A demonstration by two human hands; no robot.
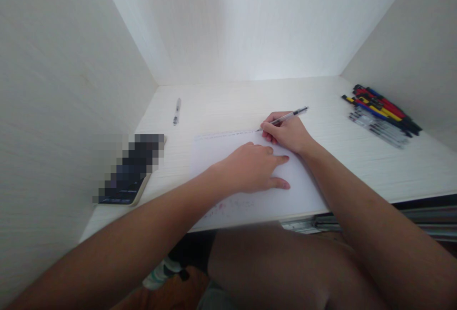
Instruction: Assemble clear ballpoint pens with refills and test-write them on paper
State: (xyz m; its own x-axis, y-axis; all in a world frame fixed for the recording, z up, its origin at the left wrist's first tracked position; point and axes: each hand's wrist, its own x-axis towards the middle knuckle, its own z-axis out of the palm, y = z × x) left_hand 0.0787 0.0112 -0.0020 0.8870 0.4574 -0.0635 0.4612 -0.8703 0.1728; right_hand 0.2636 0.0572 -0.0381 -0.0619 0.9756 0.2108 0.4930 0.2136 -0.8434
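A clear-barrelled pen [291, 115] is gripped in my right hand [282, 131], its tip touching the upper part of a white sheet of paper [300, 186]. Small dark handwriting runs along the sheet's top edge, too small to read. My left hand [253, 167] lies flat across the middle of the paper, fingers spread and holding nothing. Below that hand, faint reddish and grey marks show near the sheet's lower edge. The left hand and forearm hide part of the page.
Another clear pen [177, 111] lies at the back left of the white desk [221, 105]. A phone [143, 184], partly blurred out, rests by the left wall. At right sits a pile of coloured and clear pens [382, 115]. Walls enclose the desk's back and sides.
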